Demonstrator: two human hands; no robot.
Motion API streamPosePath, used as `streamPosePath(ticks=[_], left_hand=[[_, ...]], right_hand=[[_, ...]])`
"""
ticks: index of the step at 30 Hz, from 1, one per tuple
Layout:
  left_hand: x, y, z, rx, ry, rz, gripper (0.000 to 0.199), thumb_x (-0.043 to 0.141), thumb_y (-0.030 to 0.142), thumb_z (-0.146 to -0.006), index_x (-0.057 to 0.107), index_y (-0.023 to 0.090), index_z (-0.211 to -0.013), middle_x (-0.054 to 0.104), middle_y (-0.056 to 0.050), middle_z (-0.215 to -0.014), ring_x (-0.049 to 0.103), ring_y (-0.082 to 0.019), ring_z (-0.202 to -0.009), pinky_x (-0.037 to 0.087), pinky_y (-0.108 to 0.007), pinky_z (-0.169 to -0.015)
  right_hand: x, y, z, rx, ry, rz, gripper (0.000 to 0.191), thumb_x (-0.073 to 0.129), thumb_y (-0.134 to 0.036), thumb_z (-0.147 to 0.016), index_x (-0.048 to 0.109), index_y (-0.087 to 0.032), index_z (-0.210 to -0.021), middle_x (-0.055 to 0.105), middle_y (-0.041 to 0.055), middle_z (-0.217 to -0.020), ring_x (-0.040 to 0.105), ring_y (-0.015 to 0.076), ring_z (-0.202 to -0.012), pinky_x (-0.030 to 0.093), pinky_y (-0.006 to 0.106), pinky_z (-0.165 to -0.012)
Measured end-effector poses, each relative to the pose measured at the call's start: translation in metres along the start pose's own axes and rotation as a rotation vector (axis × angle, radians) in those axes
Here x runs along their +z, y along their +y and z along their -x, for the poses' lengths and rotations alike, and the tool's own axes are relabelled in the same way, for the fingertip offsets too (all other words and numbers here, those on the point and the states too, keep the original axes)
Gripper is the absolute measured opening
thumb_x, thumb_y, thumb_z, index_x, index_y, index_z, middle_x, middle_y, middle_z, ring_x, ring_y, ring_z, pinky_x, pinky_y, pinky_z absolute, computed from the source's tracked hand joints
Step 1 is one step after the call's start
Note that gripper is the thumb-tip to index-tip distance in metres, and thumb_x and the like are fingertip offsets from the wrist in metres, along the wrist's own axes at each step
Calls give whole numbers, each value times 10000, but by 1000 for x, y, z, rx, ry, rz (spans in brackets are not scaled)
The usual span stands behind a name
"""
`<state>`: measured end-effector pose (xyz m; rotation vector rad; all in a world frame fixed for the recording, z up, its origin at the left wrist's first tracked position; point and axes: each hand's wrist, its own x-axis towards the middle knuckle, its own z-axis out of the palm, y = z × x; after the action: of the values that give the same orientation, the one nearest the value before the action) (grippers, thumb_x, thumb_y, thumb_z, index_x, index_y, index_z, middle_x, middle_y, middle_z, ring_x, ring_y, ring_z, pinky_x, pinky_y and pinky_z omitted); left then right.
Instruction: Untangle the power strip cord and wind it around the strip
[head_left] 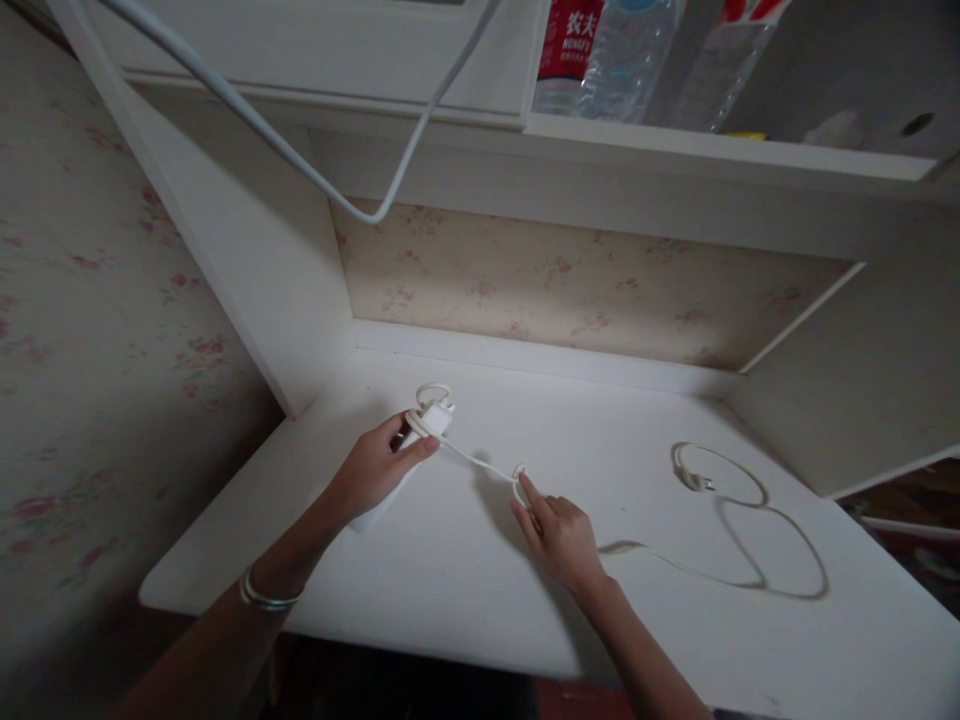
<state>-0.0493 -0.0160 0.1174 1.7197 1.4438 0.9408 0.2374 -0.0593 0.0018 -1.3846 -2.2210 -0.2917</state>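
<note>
My left hand [379, 465] grips a long white power strip [437, 418], which is tilted with its lower end near or on the desk. A white power cord [480, 461] loops round the strip's upper end beside my left fingers. From there the cord stretches to my right hand [559, 530], whose fingers are closed on a small bend of it. Past that hand the cord trails rightward over the desk in a wide loose curve. Its plug [699, 483] lies at the right, pins showing. My left palm and fingers hide the strip's middle.
The white desk [465, 590] has a panel on each side and a floral wall behind. Overhead, a grey cable [315, 175] hangs down in front of the shelf [720, 150]. Plastic bottles [626, 60] stand on that shelf.
</note>
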Motion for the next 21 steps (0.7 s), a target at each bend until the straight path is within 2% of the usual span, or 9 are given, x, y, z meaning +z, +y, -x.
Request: streamPosePath(ticks=[3, 5, 7, 10, 13, 16, 18, 21], left_hand=[[-2, -10, -9, -62, 44, -6, 477, 567, 585, -753, 655, 175, -980, 700, -31, -829, 644, -208, -753, 471, -281, -660], [-2, -15, -14, -98, 53, -1, 479, 567, 600, -744, 654, 173, -940, 694, -32, -797, 647, -206, -725, 462, -267, -616], [-3, -18, -19, -142, 50, 18, 477, 557, 610, -744, 646, 168, -901, 677, -27, -735, 645, -200, -671, 450, -260, -572], [-4, -17, -20, -176, 54, 88, 461, 549, 603, -754, 629, 168, -886, 659, -19, -713, 651, -197, -656, 452, -257, -555], [-6, -10, -12, -174, 36, 146, 444, 569, 578, -756, 613, 167, -919, 662, -23, -749, 660, -200, -691, 461, -255, -570], [-8, 1, 5, -152, -64, 151, 428, 564, 550, -776, 607, 169, -967, 671, -23, -747, 649, -197, -690, 455, -254, -575], [-11, 7, 17, -110, -142, 116, 398, 547, 528, -798, 614, 174, -967, 676, -21, -746, 635, -189, -686, 448, -252, -589], [-15, 14, 30, -33, -268, 29, 360, 548, 487, -807, 637, 180, -971, 685, -18, -786, 613, -179, -712, 442, -252, -634]], right_hand=[[-11, -4, 8, -72, -5, -40, 348, 483, -300, -945, 557, -117, -1231, 646, 12, -621, 562, 125, -533, 355, 255, -571], [-19, -6, 12, -88, -34, -86, 232, 488, -284, -941, 651, -151, -1039, 651, 16, -635, 563, 119, -548, 346, 257, -592], [-26, -8, 13, -106, -99, -120, 223, 479, -277, -943, 670, -171, -897, 657, 25, -662, 567, 122, -576, 343, 264, -617], [-29, -7, 13, -95, -220, -115, 259, 429, -292, -960, 668, -192, -956, 663, 35, -691, 585, 147, -638, 350, 278, -659], [-22, -1, 9, 50, -342, -46, 302, 380, -320, -968, 652, -220, -1052, 682, 56, -745, 617, 190, -739, 376, 295, -704], [-9, 9, 0, 271, -466, -18, 307, 371, -347, -956, 629, -258, -1099, 701, 78, -830, 636, 208, -753, 393, 299, -684], [-2, 18, -12, 443, -516, -150, 284, 395, -367, -934, 638, -248, -1022, 697, 85, -828, 635, 203, -711, 401, 302, -661], [4, 32, -35, 606, -526, -452, 293, 402, -386, -911, 611, -195, -835, 647, 57, -667, 599, 170, -600, 421, 292, -625]])
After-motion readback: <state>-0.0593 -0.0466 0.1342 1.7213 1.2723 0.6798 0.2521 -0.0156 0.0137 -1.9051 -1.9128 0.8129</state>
